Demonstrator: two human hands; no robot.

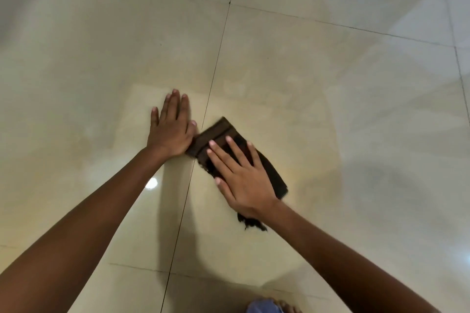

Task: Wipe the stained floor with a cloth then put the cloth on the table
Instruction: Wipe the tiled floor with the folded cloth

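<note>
While the right hand is pressing flat, fingers spread, on the cloth lying mostly right of the grout line, the left hand is bracing open, holding nothing, left of it. With no grip, the cloth is probably risking bunching or slipping; bare floor is stretching widely both sides of that line.

- No legible text, labels, brands, numbers or signs anywhere in the head view.
- Dark cloth: no print readable.
- Tiled floor: unmarked.
</note>
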